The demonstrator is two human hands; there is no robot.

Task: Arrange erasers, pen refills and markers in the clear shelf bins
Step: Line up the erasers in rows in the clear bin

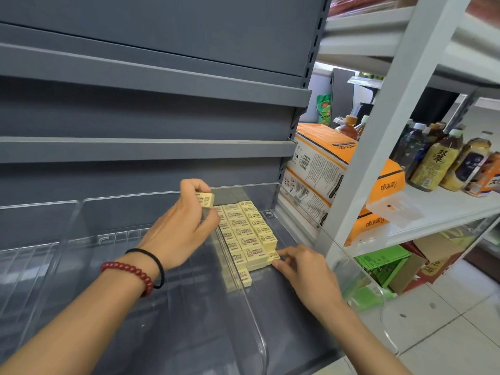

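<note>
Currently my left hand (184,228) pinches one eraser (204,199), raised at frame centre above the eraser block (247,231) in the clear bin (254,334). My right hand (303,269) touches the block's front corner; whether its fingers pinch or push, I cannot tell. Recommended: seat the eraser flush, label up, rows aligned.

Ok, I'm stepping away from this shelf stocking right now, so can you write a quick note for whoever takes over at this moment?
Left hand pinches one eraser, raised over the back of the rows.
Right hand holds nothing; its fingers press against the front of the eraser rows.
The rows lie flat in the rightmost clear bin. Their front edge is uneven, with a few erasers further forward on the left side.
Done: the back part of that bin is filled.
Left: set down the held eraser and even up the front. No pen refills or markers are in view, so those are probably not yet done.
</note>
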